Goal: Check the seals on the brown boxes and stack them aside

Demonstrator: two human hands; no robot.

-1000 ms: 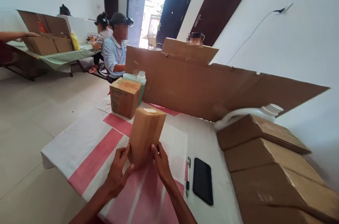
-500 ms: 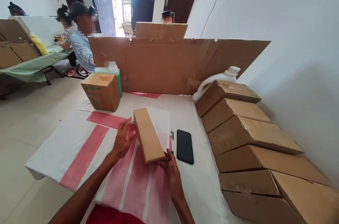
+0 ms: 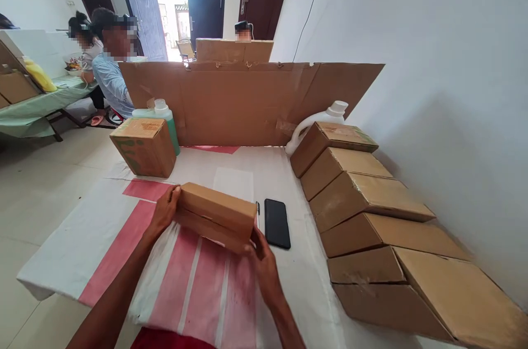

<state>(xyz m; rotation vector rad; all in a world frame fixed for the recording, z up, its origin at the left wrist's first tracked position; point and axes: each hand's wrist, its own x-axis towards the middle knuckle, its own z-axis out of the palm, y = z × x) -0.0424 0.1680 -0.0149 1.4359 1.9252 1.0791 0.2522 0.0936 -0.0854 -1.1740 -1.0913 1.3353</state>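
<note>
A long brown cardboard box (image 3: 216, 214) lies on its side across the pink-and-white cloth of the table (image 3: 103, 222). My left hand (image 3: 164, 211) grips its left end and my right hand (image 3: 264, 262) holds its lower right corner. A black phone (image 3: 276, 223) and a pen (image 3: 258, 208) lie just right of the box.
A row of brown boxes (image 3: 363, 200) leans along the right side by the wall. A squat box (image 3: 142, 145) and a green bottle (image 3: 163, 115) stand at the back left, a white jug (image 3: 317, 118) at the back right, a cardboard screen (image 3: 247, 101) behind. Other people sit beyond.
The box stood upright between my hands, then tipped over and turned. It now lies crosswise, with my left hand on its far-left end and my right hand at its right corner.
</note>
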